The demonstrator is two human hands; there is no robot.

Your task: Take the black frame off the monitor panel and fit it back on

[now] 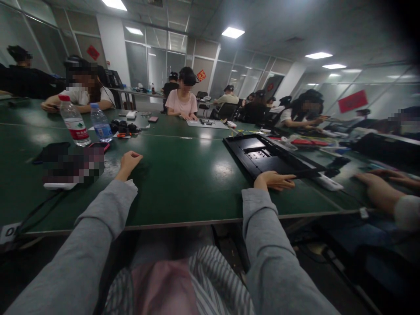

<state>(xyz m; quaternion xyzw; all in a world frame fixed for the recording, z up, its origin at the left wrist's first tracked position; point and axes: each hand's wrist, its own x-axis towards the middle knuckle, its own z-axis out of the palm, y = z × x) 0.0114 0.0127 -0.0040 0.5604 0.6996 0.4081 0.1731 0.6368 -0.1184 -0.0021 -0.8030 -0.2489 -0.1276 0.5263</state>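
Observation:
On the green table, a black rectangular panel with a raised rim and an opening near its middle lies to the right. My right hand is at the panel's near edge, its fingers closed on that edge and pointing right. My left hand is over the table left of centre, well apart from the panel. Its thumb and fingertips are pinched together; whatever is between them is too small to make out.
Two bottles and a phone stand or lie at the left. Dark small items are behind my left hand. A white power strip lies right of the panel, near another person's hands. People sit across the table.

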